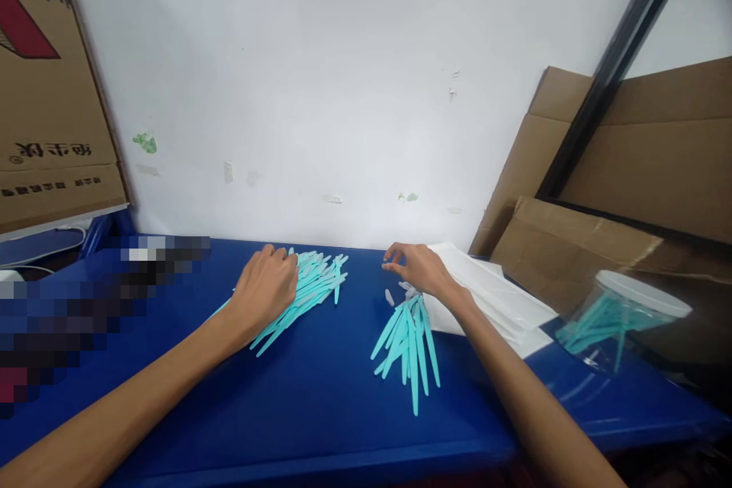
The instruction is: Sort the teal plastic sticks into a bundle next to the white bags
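Observation:
My left hand lies over the left end of a pile of slim turquoise sticks with pale tips, which look like eyebrow razors. Its fingers curl down and away from me, so what they grip is hidden. To the right, my right hand hovers above a smaller fanned bunch of the same razors. Its thumb and forefinger are bent but apart, with nothing visible between them. The bunch's pale ends point toward that hand and its turquoise ends toward me. One small pale piece lies just left of the bunch.
White sheets or bags lie under my right forearm. A clear tub with a white lid holds more turquoise sticks at the right of the blue table. Cardboard leans behind it. A large carton stands left; a blurred-out patch covers the table's left side.

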`<state>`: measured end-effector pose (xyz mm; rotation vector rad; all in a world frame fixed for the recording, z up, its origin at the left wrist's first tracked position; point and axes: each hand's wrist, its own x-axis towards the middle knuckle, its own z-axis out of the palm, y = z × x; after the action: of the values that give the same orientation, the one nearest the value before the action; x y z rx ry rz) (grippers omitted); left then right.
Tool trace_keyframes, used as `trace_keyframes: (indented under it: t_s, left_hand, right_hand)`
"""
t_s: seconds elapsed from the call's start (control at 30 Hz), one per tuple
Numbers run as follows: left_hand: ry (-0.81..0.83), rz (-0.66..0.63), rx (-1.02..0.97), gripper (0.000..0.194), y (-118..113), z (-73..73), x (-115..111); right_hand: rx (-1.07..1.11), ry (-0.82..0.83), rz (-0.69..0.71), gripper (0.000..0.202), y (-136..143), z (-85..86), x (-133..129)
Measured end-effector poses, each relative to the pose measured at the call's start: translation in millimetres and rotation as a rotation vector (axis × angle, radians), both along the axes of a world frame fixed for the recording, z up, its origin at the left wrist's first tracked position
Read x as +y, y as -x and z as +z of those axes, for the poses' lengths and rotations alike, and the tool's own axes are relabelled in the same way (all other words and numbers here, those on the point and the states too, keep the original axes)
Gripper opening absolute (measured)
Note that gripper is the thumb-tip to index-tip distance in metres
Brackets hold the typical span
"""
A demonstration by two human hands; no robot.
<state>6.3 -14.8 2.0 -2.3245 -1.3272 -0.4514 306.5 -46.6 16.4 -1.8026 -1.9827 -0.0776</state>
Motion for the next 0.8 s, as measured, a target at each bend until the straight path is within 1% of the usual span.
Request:
trace_keyframes:
  t_s: [0.07, 0.13, 0.3, 0.4, 0.5, 0.63, 0.7, 0.8]
  left_hand:
    - [0.028, 0.011, 0.01, 0.032, -1, -2.7, -1]
    - [0.03, -0.002, -0.001, 0.034, -4, -5.5, -3]
    - [-0.003, -0.056, -0.046, 0.035, -8, -9.5, -5]
    - [-0.007, -0.088, -0.069, 0.035, -9, -10.9, -4]
    - [-0.007, -0.119, -0.084, 0.035, -9, -11.5, -5]
    - [-0.006, -0.161, -0.094, 0.035, -9, -10.7, -8]
    - [-0.001, -0.177, -0.093, 0.035, -10, -10.4, -10]
    - [-0.003, -0.196, -0.097, 0.034, -11, -10.6, -12]
  right_hand:
    - [-0.03, 0.143, 0.005, 0.018, -8, -0.7, 1]
    - [0.002, 0.28, 0.079, 0.019, -13, 1.4, 0]
    - [0.18, 0.588, 0.452, 0.031, -17, 12.9, -9]
    - [0.187, 0.708, 0.566, 0.038, -10, 13.4, -12]
    - [0.216, 0.761, 0.627, 0.037, -1, 5.4, -10]
    - [0.274, 0.712, 0.614, 0.035, 8, -5.6, -7]
    - [0.279, 0.689, 0.605, 0.035, 10, -5.4, -7]
    - [0.261, 0.7, 0.621, 0.036, 9, 1.2, -10]
